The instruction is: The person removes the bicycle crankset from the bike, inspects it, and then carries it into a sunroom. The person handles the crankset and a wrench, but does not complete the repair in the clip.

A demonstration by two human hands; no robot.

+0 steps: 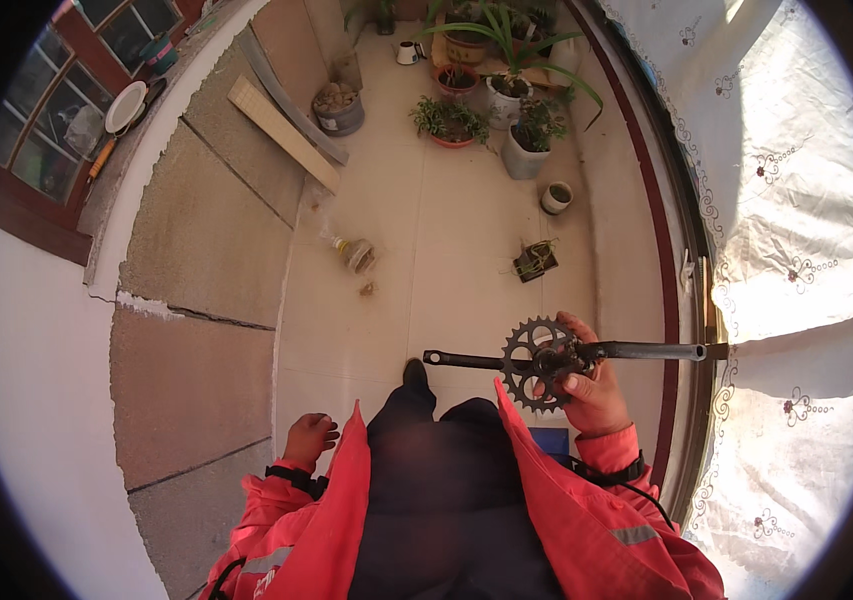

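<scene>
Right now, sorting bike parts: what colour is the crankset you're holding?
Black, chainring and arms alike: crankset, in the right hand; head view.

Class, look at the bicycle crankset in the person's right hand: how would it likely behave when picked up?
The bicycle crankset looks like dark metal, so probably stiff and heavy for its size. The right hand grips it near the toothed chainring, between two long arms, so it likely balances there. The teeth could snag or bite skin.

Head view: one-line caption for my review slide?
Right hand holds a black bicycle crankset over a tiled floor; left hand hangs empty, curled.
</scene>
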